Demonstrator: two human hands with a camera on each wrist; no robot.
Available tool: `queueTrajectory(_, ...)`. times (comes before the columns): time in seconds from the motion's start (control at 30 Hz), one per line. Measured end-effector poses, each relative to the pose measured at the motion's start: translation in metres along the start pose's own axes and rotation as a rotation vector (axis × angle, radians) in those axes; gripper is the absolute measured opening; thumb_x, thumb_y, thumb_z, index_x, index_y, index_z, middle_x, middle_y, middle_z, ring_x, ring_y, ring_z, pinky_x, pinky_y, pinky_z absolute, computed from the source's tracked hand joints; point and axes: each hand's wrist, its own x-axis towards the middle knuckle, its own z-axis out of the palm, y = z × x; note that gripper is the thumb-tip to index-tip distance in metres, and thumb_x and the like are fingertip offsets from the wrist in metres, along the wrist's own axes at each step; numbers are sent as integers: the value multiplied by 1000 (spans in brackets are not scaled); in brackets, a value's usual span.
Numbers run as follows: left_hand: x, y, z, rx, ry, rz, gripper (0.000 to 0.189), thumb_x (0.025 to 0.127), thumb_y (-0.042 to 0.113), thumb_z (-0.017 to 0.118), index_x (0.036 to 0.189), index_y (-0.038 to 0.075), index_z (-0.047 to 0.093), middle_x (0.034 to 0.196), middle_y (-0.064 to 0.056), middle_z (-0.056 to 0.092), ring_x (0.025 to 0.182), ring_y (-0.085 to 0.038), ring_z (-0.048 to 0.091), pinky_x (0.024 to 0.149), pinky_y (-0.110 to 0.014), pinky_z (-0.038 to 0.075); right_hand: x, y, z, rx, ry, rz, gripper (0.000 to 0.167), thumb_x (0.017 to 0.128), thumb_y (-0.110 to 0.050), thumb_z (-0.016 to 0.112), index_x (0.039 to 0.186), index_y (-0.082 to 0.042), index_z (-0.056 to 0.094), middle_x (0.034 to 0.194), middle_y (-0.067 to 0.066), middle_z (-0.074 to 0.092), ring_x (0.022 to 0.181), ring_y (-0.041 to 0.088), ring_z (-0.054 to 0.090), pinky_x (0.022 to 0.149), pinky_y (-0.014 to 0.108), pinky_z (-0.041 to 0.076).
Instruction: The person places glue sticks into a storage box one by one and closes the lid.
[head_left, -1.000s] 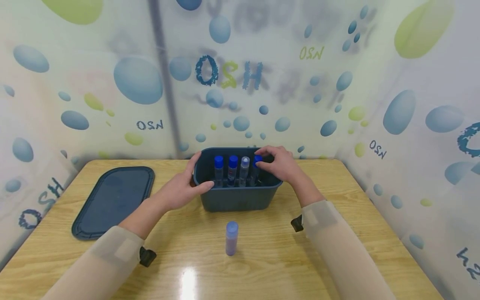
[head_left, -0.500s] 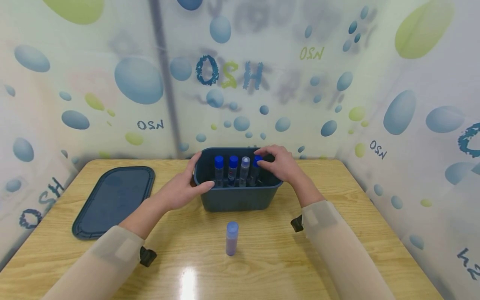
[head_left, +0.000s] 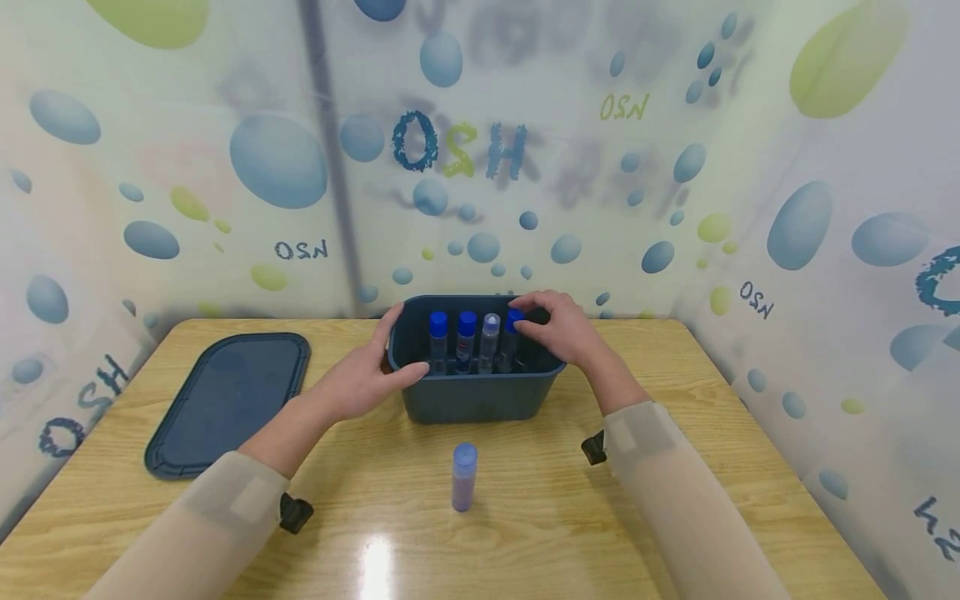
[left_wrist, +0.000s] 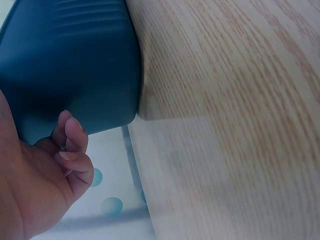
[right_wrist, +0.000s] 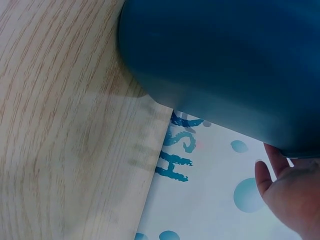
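Observation:
A dark blue plastic bin point(head_left: 480, 400) stands near the table's back edge, with several slim clear tubes upright in a row inside. Most have blue caps, like the leftmost tube point(head_left: 438, 342); one tube point(head_left: 489, 342) has a clear top. My left hand point(head_left: 367, 375) grips the bin's left end, thumb on the front rim; in the left wrist view its other fingers point(left_wrist: 75, 135) curl beside the outer wall. Over the right end, my right hand point(head_left: 558, 327) pinches the blue cap of the rightmost tube point(head_left: 510, 346) between thumb and fingers.
A purplish tube with a blue cap point(head_left: 463, 477) stands upright on the wooden table point(head_left: 540, 533) in front of the bin. A dark blue lid point(head_left: 228, 404) lies flat at the left, partly behind the left forearm. A patterned curtain point(head_left: 480, 208) rises behind the table.

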Motion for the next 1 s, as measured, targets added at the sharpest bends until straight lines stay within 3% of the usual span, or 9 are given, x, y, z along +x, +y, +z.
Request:
queueTrajectory(0.73, -1, 2, -1, 17, -3, -4, 113, 102, 75, 61, 175, 37, -16, 75, -7, 62, 66, -24, 58, 64, -39, 46, 0, 1, -1, 31, 19, -42, 37, 110, -22, 68, 145, -10, 70, 153, 15, 64, 152, 39, 50, 129, 61, 34)
queueTrajectory(1.0, -1, 2, -1, 16, -8, -1, 113, 102, 74, 61, 176, 37, -16, 76, -7, 63, 68, -23, 59, 66, -39, 46, -1, 5, 1, 36, 107, -80, 35, 108, -19, 70, 141, -8, 73, 147, 16, 69, 148, 39, 52, 126, 60, 37)
